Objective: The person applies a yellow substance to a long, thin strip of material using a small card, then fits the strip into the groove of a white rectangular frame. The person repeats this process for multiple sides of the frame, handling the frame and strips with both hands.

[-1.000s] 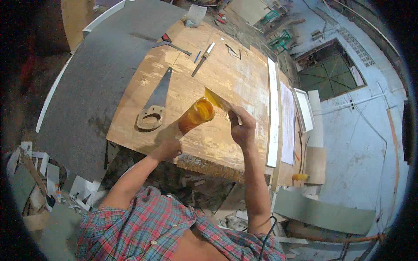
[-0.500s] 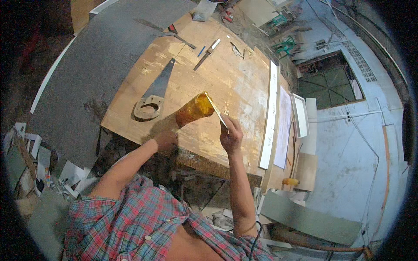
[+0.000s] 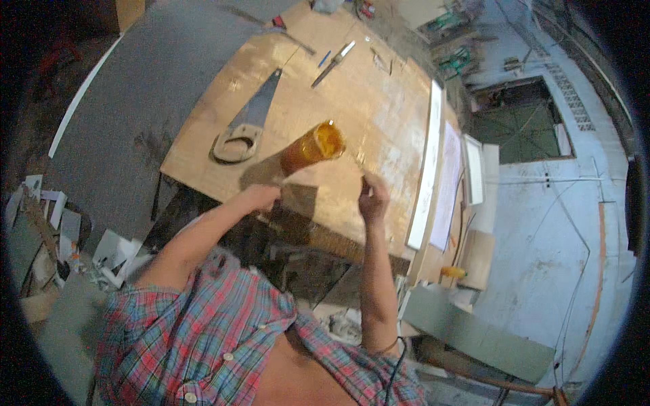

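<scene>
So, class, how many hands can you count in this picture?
2. The left hand is by the near edge of the table; the right hand is to the right of the jar. Neither is fully hidden, and no other hand shows.

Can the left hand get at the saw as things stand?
Probably yes: the saw lies handle-end toward the left hand, with nothing standing on the board between them; the jar is off to the right. Blur hides whether the hand is empty.
</scene>
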### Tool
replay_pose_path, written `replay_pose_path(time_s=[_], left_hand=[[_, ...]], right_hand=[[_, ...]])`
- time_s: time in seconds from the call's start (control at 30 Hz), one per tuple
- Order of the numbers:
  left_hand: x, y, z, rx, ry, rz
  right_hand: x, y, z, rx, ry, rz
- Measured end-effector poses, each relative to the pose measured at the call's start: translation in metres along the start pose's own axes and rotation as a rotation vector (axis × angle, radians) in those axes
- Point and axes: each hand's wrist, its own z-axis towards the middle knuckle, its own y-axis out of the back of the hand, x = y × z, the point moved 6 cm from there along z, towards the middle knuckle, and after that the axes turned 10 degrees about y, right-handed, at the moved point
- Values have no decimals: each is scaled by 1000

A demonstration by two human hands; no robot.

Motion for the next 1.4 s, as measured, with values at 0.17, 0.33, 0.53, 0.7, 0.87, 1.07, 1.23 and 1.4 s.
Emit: replay_pose_path(time_s=[0.17, 0.33, 0.53, 0.7, 0.87, 1.07, 1.23, 1.4], left_hand=[[-15, 21, -21, 96, 52, -89], [11, -9, 11, 83, -48, -120], [-6, -1, 20, 300, -71, -133], [16, -21, 45, 262, -184, -116], [-6, 3, 27, 232, -212, -75], [-17, 13, 19, 320, -38, -35], [26, -25, 46, 345, 0, -31], [31, -31, 49, 326, -23, -44]], right_hand=[[37, 41, -34, -36, -167, -18], [107, 16, -122, 327, -154, 138], [148, -35, -151, 583, -126, 22], [153, -66, -168, 628, -55, -60], [166, -64, -179, 588, -68, -82], [165, -85, -175, 686, -53, -109], [173, -76, -180, 683, 13, -75], [162, -77, -162, 643, -77, -71]])
